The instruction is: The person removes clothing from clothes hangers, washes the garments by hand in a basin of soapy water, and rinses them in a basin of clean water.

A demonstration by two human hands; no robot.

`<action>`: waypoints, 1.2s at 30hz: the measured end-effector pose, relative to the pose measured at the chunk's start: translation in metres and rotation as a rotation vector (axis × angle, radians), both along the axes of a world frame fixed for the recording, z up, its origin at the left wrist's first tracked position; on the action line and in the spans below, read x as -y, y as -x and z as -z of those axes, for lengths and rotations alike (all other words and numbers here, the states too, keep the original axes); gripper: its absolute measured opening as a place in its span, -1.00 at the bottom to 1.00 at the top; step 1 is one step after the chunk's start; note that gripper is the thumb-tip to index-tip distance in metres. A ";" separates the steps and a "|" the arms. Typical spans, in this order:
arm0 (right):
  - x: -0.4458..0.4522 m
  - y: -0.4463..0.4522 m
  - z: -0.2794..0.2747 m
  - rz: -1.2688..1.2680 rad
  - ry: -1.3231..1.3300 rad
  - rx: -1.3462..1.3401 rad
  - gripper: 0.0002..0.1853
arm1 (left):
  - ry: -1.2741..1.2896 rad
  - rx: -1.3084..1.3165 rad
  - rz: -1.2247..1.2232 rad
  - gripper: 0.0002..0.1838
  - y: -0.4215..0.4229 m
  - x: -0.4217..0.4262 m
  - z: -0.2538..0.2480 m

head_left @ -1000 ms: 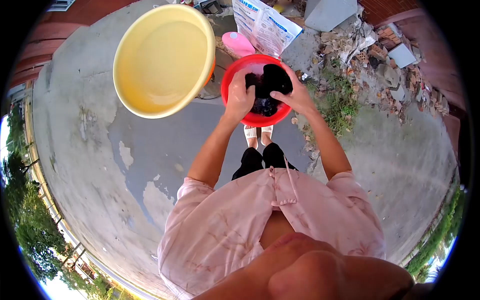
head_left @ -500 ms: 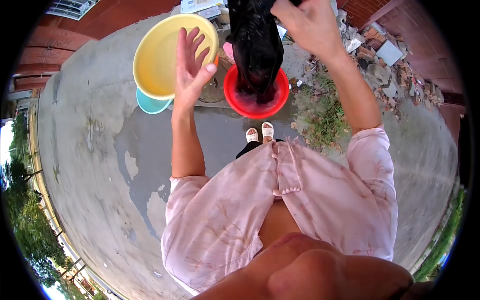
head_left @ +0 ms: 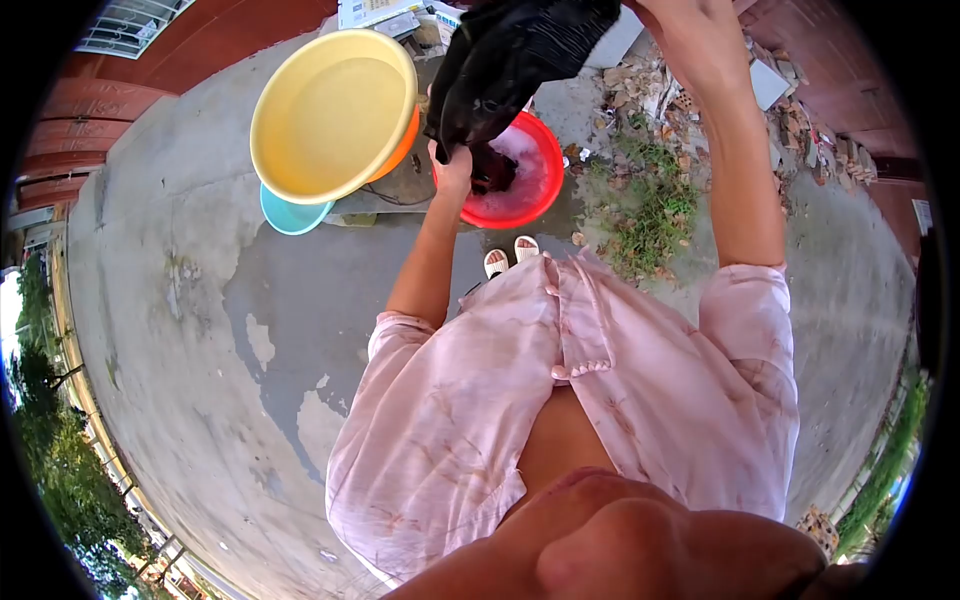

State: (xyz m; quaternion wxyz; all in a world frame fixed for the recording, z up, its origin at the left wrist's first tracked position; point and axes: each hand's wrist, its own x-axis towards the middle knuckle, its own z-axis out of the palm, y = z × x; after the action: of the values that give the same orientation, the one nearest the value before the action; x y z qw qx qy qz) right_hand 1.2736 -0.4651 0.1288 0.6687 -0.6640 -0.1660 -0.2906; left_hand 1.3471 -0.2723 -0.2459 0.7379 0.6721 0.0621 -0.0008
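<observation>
A wet black cloth (head_left: 510, 65) hangs stretched above the red basin (head_left: 550, 185), its lower part reaching down over the soapy water. My right hand (head_left: 700, 40) is raised at the top and grips the cloth's upper end near the frame edge. Lower down, my left hand (head_left: 453, 165) is at the cloth's lower left part, beside the red basin's left rim, its fingers partly hidden behind the fabric. Foamy, pinkish water (head_left: 525, 170) shows in the basin, with dark fabric in it.
A large yellow basin (head_left: 335, 115) stands left, above an orange one (head_left: 405, 145) and a light blue one (head_left: 290, 212). Rubble (head_left: 660, 85) and weeds (head_left: 645, 215) lie to the right. My sandalled feet (head_left: 510, 257) are below the red basin.
Both hands were in the red basin; then my right hand lifted the black cloth out while my left hand was spread open. Now my left hand has moved right, onto the cloth.
</observation>
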 end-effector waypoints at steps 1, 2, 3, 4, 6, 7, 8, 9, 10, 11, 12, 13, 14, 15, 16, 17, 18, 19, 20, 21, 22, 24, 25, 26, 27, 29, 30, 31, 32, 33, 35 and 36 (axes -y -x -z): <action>0.015 0.005 0.021 0.084 -0.039 -0.032 -0.83 | 0.210 0.064 0.008 -0.58 0.004 -0.001 -0.002; 0.059 0.004 0.063 0.125 0.163 -0.166 -0.68 | 0.422 0.122 0.025 -0.61 0.008 -0.003 -0.004; 0.090 0.006 0.106 0.163 0.362 -0.305 -0.51 | 0.576 -0.008 0.110 -0.59 0.009 -0.001 -0.059; 0.099 0.011 0.142 0.186 0.346 -0.413 -0.50 | 0.573 -0.012 0.103 -0.59 0.012 0.001 -0.075; 0.118 0.016 0.244 0.257 0.408 -0.578 -0.41 | 0.526 0.046 0.117 -0.59 0.017 0.014 -0.095; 0.124 0.015 0.299 0.304 0.485 -0.637 -0.33 | 0.528 0.071 0.149 -0.62 0.018 0.024 -0.104; 0.113 0.019 0.324 0.260 0.556 -0.698 -0.26 | 0.558 0.060 0.144 -0.65 0.021 0.036 -0.114; 0.096 0.027 0.338 0.218 0.627 -0.761 -0.19 | 0.588 0.046 0.141 -0.67 0.026 0.046 -0.122; 0.076 0.034 0.344 0.146 0.530 -0.732 -0.17 | 0.599 0.052 0.184 -0.69 0.033 0.055 -0.125; 0.060 0.033 0.352 0.107 0.481 -0.716 -0.16 | 0.638 0.091 0.229 -0.70 0.038 0.061 -0.130; 0.044 0.031 0.359 0.068 0.431 -0.702 -0.15 | 0.642 0.095 0.256 -0.69 0.044 0.066 -0.136; 0.031 0.031 0.371 -0.030 0.306 -0.645 -0.16 | 0.643 0.093 0.283 -0.69 0.051 0.070 -0.142; 0.022 0.030 0.372 -0.080 0.241 -0.615 -0.17 | 0.672 0.051 0.298 -0.69 0.056 0.073 -0.147; 0.012 0.028 0.366 -0.132 0.176 -0.586 -0.17 | 0.702 0.014 0.312 -0.69 0.060 0.077 -0.151; 0.008 0.028 0.358 -0.083 0.376 -0.584 -0.22 | 0.736 -0.041 0.331 -0.67 0.065 0.080 -0.152; 0.011 0.023 0.376 -0.039 0.454 -0.540 -0.30 | 0.812 -0.030 0.379 -0.64 0.076 0.081 -0.156; 0.013 0.018 0.396 0.009 0.530 -0.497 -0.37 | 0.827 -0.025 0.385 -0.63 0.083 0.085 -0.156; 0.034 -0.003 0.494 0.092 0.364 -0.380 -0.38 | 0.841 -0.021 0.390 -0.61 0.088 0.086 -0.155; 0.030 -0.005 0.488 0.080 0.367 -0.378 -0.38 | 0.846 0.008 0.412 -0.59 0.092 0.083 -0.151; 0.021 -0.007 0.468 0.010 0.048 -0.442 -0.45 | 0.846 0.015 0.401 -0.59 0.090 0.079 -0.147; 0.011 -0.006 0.442 -0.060 -0.271 -0.503 -0.51 | 0.869 -0.021 0.381 -0.57 0.088 0.071 -0.143; -0.004 -0.006 0.400 -0.200 -0.909 -0.613 -0.59 | 0.834 -0.052 0.343 -0.52 0.081 0.046 -0.141; -0.005 -0.007 0.395 -0.211 -0.902 -0.617 -0.59 | 0.653 0.058 0.319 -0.57 0.078 0.032 -0.136; -0.006 -0.008 0.391 -0.161 -0.996 -0.629 -0.61 | 0.277 0.154 0.324 -0.50 0.072 0.013 -0.128; -0.006 -0.009 0.388 -0.107 -1.092 -0.640 -0.63 | -0.103 0.241 0.322 -0.41 0.065 -0.009 -0.115; -0.002 -0.013 0.391 -0.098 -1.116 -0.677 -0.66 | -0.224 0.061 0.399 -0.29 0.062 -0.061 -0.064; -0.001 -0.014 0.391 -0.071 -1.139 -0.689 -0.68 | -0.343 -0.120 0.482 -0.16 0.062 -0.075 -0.050; -0.001 -0.015 0.390 -0.046 -1.161 -0.700 -0.70 | -0.345 -0.118 0.479 -0.16 0.066 -0.076 -0.056; -0.001 -0.015 0.388 -0.034 -1.082 -0.677 -0.73 | -0.099 -0.393 0.454 -0.10 0.075 -0.076 -0.067; -0.003 -0.012 0.386 -0.041 -1.081 -0.682 -0.73 | 0.155 -0.664 0.414 -0.03 0.082 -0.075 -0.073; -0.009 -0.007 0.382 0.034 -1.085 -0.725 -0.71 | 0.270 -0.700 0.505 0.02 0.073 -0.060 -0.052; -0.014 -0.003 0.382 0.029 -1.081 -0.729 -0.71 | 0.373 -0.820 0.494 0.03 0.069 -0.043 -0.057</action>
State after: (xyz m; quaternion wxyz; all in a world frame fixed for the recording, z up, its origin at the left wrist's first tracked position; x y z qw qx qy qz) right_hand 1.2769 -0.4512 -0.2528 0.9178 -0.2920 0.2502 -0.0983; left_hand 1.2784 -0.2291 -0.1887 0.7380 0.4680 0.1845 -0.4498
